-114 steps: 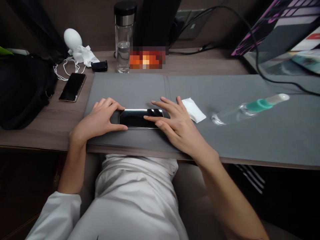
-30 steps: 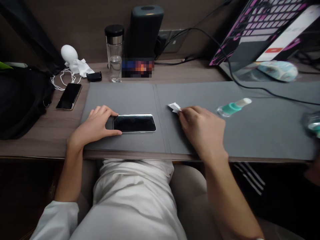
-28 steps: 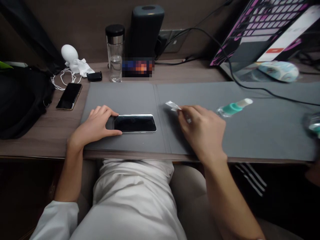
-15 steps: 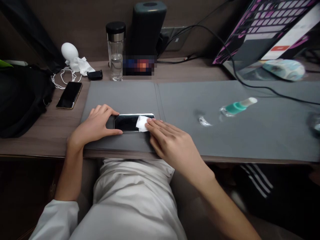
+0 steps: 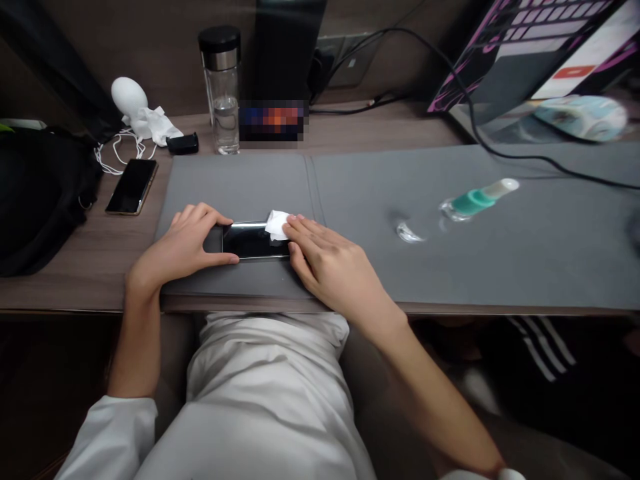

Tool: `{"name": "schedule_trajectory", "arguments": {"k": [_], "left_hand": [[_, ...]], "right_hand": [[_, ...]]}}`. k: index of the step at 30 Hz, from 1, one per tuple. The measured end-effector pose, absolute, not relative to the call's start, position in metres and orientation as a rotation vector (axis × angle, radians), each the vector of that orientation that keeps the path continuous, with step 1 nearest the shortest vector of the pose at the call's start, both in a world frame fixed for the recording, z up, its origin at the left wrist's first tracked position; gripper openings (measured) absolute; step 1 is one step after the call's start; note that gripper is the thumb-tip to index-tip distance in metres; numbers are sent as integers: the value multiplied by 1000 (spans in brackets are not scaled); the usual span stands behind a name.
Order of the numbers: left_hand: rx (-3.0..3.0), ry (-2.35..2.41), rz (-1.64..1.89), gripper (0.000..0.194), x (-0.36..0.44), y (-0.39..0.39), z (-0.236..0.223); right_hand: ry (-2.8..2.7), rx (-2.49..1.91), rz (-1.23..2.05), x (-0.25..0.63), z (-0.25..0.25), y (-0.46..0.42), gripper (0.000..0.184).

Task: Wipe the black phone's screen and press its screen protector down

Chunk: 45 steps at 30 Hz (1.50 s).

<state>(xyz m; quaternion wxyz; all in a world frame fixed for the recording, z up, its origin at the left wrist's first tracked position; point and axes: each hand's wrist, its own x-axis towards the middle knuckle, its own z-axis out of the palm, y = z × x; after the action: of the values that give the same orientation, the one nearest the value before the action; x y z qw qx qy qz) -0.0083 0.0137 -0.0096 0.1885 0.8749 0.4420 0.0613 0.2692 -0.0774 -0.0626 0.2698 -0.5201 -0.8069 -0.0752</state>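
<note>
A black-screened phone (image 5: 250, 241) lies sideways on the grey desk mat (image 5: 240, 180). My left hand (image 5: 183, 243) grips its left end, thumb on the near edge and fingertips at the far edge. My right hand (image 5: 335, 263) presses a small folded white tissue (image 5: 277, 225) to the phone's screen near the far right part; the phone's right end is hidden under this hand. To the right on the mat lie a small spray bottle (image 5: 475, 200) with green liquid and its clear cap (image 5: 409, 232).
Behind the mat stand a glass water bottle (image 5: 226, 123) and a dark box-like object (image 5: 287, 53). At left are another phone (image 5: 133, 187), white cables (image 5: 120, 153) and a black bag (image 5: 40, 193). A black cord (image 5: 473, 120) crosses to the right, near a mouse (image 5: 583, 119) and laptop.
My right hand has slid the tissue toward the phone's far edge. My left hand keeps its hold on the phone. The whole view has shifted slightly.
</note>
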Motion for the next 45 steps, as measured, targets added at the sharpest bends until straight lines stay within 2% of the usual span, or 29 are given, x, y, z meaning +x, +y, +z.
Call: {"name": "schedule_trajectory", "arguments": {"k": [18,28,35,45], "left_hand": [[2480,1212,172,65,-8,14,-14],[2483,1207,171,64,-8,13,-16],[2461,1225,151,64,-6,11,-14],[2483,1211,180,62,-7,12,-20]], "right_hand": [[-2259,-1367,-357,261,-44,-109,32],[-2247,-1459,-86,263,-58,-73,48],[-2235,-1403,-136,261,-58,-90,50],[-2247,-1362,-186,258,-49,-105,40]]}}
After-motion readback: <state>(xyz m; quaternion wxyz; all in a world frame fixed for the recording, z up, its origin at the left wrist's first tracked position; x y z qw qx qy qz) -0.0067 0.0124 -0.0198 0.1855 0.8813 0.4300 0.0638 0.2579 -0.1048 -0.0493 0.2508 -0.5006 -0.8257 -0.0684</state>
